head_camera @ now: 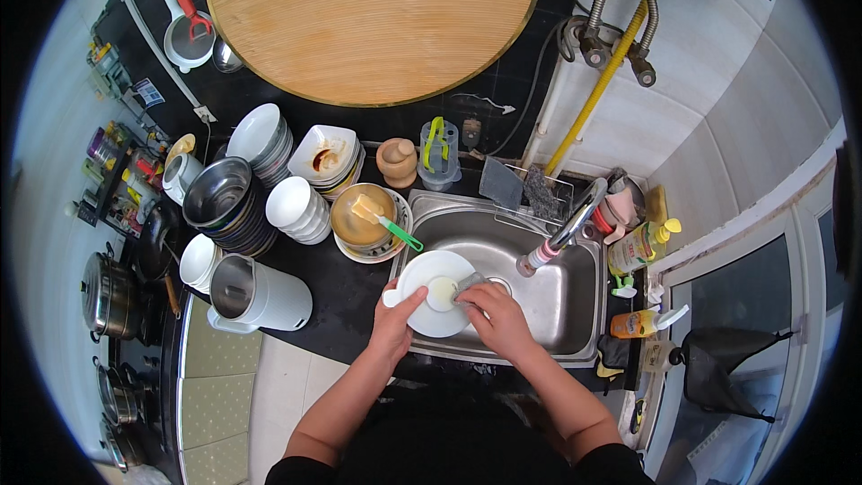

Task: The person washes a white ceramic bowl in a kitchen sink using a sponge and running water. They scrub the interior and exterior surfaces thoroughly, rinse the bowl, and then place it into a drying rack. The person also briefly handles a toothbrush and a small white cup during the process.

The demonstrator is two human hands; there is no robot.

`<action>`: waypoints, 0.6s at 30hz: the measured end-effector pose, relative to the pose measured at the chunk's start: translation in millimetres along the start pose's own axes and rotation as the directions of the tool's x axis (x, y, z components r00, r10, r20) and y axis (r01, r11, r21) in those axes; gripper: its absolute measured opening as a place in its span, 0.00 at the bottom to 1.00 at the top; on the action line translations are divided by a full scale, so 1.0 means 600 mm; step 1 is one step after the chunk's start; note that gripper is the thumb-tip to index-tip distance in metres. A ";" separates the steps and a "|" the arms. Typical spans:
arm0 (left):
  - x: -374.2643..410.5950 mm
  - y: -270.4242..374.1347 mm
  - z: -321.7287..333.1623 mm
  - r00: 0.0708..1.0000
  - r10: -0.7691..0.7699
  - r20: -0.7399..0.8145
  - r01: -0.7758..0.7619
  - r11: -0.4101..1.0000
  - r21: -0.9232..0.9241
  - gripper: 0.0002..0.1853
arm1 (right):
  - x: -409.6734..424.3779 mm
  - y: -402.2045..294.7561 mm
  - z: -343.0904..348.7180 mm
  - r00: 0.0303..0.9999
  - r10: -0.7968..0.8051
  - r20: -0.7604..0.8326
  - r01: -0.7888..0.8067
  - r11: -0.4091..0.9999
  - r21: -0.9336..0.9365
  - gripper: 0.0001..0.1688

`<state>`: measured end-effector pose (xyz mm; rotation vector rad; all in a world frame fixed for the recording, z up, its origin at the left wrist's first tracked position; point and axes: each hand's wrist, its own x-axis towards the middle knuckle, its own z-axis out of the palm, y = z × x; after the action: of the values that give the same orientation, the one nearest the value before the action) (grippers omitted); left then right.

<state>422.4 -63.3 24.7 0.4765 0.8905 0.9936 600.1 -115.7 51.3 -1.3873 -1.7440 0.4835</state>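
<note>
Over the left part of the stainless steel sink, my left hand grips a round white dish or lid by its left rim, beside a small tab. The thumb lies on its upper face, and the fingers are hidden beneath. My right hand presses a grey scouring pad against the dish near its pale centre. Part of the pad is hidden by the fingers. The chrome faucet reaches over the sink to the right of both hands, and no running water is visible from it.
Left of the sink stand a tan bowl with a green-handled spatula, stacked white bowls, dark metal bowls and a white electric kettle. Behind the sink sits a wire rack. Soap bottles line the right edge.
</note>
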 end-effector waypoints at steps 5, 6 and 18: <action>0.001 -0.004 -0.002 0.997 0.055 -0.060 -0.053 0.998 0.023 0.30 | -0.003 -0.011 0.014 1.000 0.003 -0.030 -0.006 0.995 -0.099 0.12; 0.002 -0.002 -0.001 0.995 0.086 -0.056 -0.084 0.996 0.035 0.30 | -0.003 -0.011 0.019 0.999 0.011 -0.051 -0.017 0.994 -0.106 0.12; -0.013 -0.017 0.034 0.893 0.434 0.121 -0.438 0.776 0.453 0.30 | -0.020 0.020 0.094 0.839 0.529 -0.128 -0.348 0.702 0.621 0.17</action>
<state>442.5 -73.9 32.4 1.1475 1.0408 1.1923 563.0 -111.9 5.5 -1.3269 -0.8764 0.9312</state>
